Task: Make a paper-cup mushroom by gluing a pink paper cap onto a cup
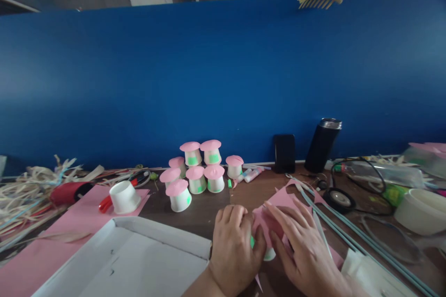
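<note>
My left hand (235, 246) is wrapped round a small white paper cup (269, 255) with a green patch, most of it hidden by my fingers. Over the cup lies a pink paper top (263, 227). My right hand (304, 246) presses that pink paper from the other side, its thumb and fingers bent around the edge. Under and behind my right hand spread cut pink paper scraps (287, 195). Beyond my hands stand several upturned white cups with pink paper tops (214, 171), some stacked on others.
At front left is a white box lid (156, 260); behind it, a plain white cup (124, 197) rests on pink sheets (83, 209). A black phone (285, 153) and dark flask (323, 146) lean at the blue partition (223, 79). Grey-green rods (362, 246) and a tub (421, 211) lie right.
</note>
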Available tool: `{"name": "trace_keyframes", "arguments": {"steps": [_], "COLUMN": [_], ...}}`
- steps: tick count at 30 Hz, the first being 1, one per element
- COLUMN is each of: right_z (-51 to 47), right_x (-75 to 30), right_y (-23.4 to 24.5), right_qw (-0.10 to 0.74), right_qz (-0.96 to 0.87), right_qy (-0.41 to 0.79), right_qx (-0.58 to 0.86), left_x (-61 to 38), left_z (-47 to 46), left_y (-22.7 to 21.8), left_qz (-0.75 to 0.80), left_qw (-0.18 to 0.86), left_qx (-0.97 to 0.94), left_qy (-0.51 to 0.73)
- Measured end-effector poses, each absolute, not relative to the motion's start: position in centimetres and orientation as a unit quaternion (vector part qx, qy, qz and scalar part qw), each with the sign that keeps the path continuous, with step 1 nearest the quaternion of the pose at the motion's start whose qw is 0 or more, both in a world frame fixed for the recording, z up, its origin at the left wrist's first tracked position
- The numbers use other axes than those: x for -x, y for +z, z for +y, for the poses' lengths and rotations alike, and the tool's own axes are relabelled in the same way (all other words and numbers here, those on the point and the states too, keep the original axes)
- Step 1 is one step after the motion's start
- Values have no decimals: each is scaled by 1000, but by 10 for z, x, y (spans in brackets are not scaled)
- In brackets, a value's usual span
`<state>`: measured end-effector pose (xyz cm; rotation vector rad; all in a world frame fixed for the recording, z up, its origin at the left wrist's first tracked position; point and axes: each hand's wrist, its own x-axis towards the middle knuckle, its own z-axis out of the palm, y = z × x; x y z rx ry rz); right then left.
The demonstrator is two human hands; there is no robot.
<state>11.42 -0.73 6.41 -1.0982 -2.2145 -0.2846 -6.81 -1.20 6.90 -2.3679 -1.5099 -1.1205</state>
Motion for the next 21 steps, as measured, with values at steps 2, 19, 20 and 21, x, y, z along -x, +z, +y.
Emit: {"name": "trace_keyframes", "arguments": {"steps": [2, 19, 20, 21], "right_z": [-7, -8, -8, -9], "right_x": [-115, -113, -113, -113], "right_y": [62, 63, 63, 64], "right_qw": [328, 343, 342, 342], "right_qz": [-838, -819, -819, -820], "right_qy": [-112, -121, -120, -119], "right_qx": [422, 444, 445, 444], "left_x": [68, 69, 69, 68], "left_z": [-12, -13, -13, -13], "left_y": [70, 74, 74, 74], "left_qz": [-496, -495, -494, -494], "left_qw": [64, 82, 84, 85], "left_qx": [785, 797, 798, 798], "left_qy": [-364, -335, -335, -335]}}
